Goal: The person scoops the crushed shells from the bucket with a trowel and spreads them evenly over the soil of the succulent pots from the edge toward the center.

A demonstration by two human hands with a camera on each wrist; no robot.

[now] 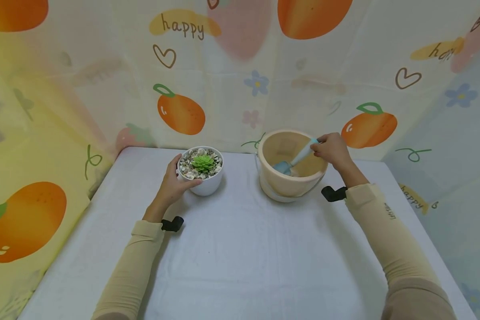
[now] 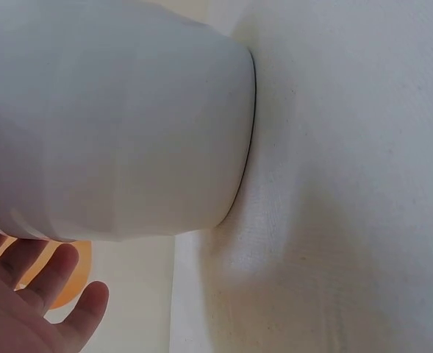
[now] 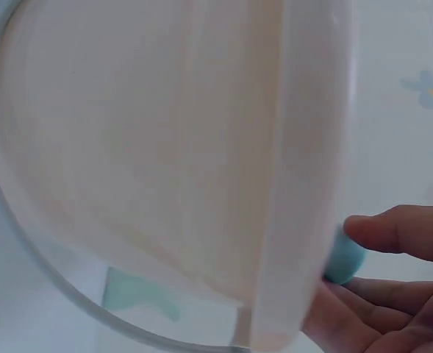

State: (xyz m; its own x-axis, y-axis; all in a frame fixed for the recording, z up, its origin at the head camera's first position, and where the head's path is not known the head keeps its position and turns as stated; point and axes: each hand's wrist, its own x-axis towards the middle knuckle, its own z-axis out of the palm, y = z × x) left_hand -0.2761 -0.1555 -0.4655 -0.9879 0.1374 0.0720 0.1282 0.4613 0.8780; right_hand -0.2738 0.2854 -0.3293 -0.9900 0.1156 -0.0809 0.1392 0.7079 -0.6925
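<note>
A white pot with a green succulent [image 1: 203,163] among pale pebbles stands upright on the table, left of centre. My left hand [image 1: 173,181] holds it from its left side, thumb along the near rim and fingers round the far left. In the left wrist view the smooth side of the white pot [image 2: 120,125] fills much of the frame. My right hand [image 1: 334,150] pinches the handle end of a light blue shovel [image 1: 302,154] over the right rim of a cream bucket [image 1: 292,187]. The shovel slants down, its blue blade inside the bucket.
A white cloth covers the table [image 1: 240,258]. The bucket's thin pale handle [image 3: 62,283] hangs down round its side. Close behind the pot and bucket hangs a fruit-printed curtain [image 1: 228,98], which also lines both sides.
</note>
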